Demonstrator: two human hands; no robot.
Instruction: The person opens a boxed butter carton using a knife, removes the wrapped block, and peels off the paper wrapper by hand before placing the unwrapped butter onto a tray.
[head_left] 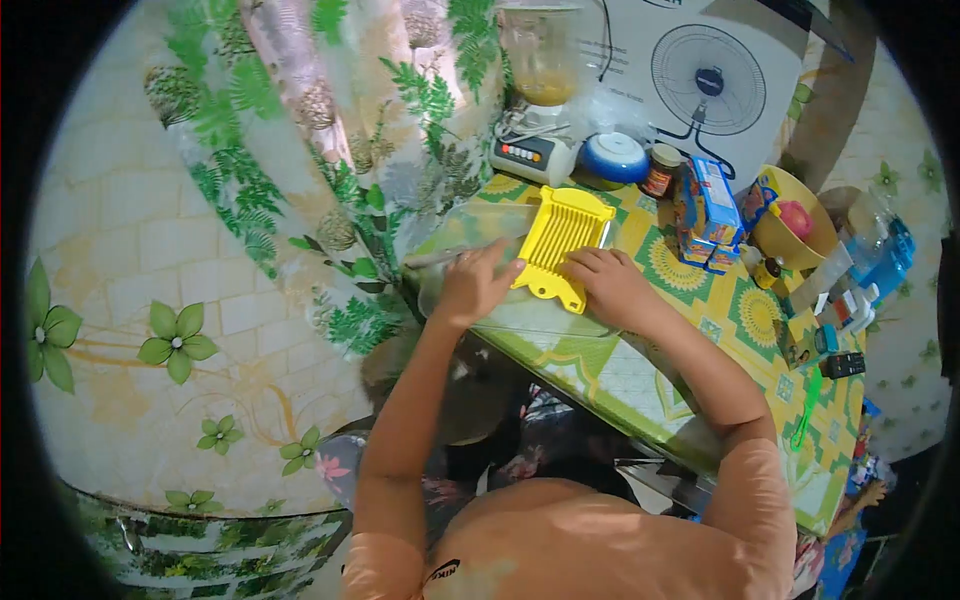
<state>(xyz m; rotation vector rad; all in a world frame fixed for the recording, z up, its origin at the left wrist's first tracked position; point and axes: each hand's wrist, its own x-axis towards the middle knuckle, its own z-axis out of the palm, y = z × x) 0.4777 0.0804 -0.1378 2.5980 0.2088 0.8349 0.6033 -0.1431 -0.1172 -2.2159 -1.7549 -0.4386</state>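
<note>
A yellow slatted plastic slicer-like piece [562, 236] with parallel ridges and a scalloped near end lies on a translucent board [483, 222] near the table's corner. My left hand [474, 287] rests at its left side, fingers spread, the thumb at the yellow edge. At its right edge is my right hand [614, 289], fingers curled against the rim; their undersides are hidden. A thin greyish, handle-like object [432, 258] sticks out to the left of my left hand. Whether that hand touches it, I cannot tell.
Along the back stand a blender [535, 145], a blue bowl with a white top [614, 158], a dark jar [660, 171] and blue boxes [708, 215]. A yellow bowl [812, 238] and bottles sit rightward. A green utensil [806, 410] lies near the right edge. A curtain [330, 130] hangs left.
</note>
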